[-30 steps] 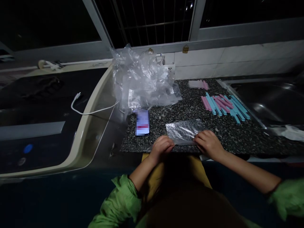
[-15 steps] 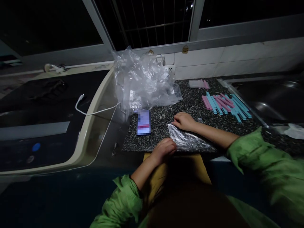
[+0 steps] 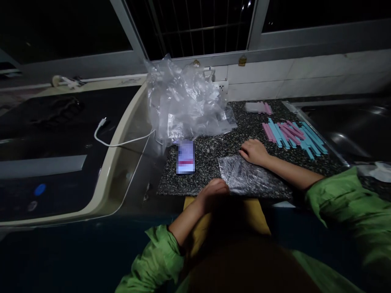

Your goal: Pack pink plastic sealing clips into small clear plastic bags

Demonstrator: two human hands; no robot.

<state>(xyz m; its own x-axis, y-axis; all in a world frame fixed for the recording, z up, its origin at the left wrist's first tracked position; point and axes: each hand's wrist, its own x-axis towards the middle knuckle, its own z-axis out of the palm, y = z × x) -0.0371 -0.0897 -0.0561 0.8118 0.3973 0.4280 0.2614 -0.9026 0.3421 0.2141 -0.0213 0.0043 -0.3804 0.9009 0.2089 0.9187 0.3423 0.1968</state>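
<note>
A clear plastic bag [image 3: 252, 175] lies spread flat on the speckled dark countertop, close to its front edge. My left hand [image 3: 214, 191] is closed at the bag's near left corner, fingers curled over the plastic and partly in shadow. At the far edge of the bag rests my right hand [image 3: 254, 151], its fingers bent inward against the surface; whatever is under or between them is hidden. A phone [image 3: 185, 158] with a lit, blurred screen lies left of the bag. Beyond my right hand are several pink and blue strips [image 3: 293, 136] in a loose pile.
A large heap of clear plastic bags [image 3: 189, 101] stands behind the phone. Further back lies a small packet [image 3: 258, 108] with pink strips. A steel sink [image 3: 360, 130] is at the right, a washing machine [image 3: 104, 175] with a white cable [image 3: 122, 144] at the left.
My right hand has slid right along the far edge of the plastic bag, which now lies flatter and wider. The left hand stays at the near corner.
</note>
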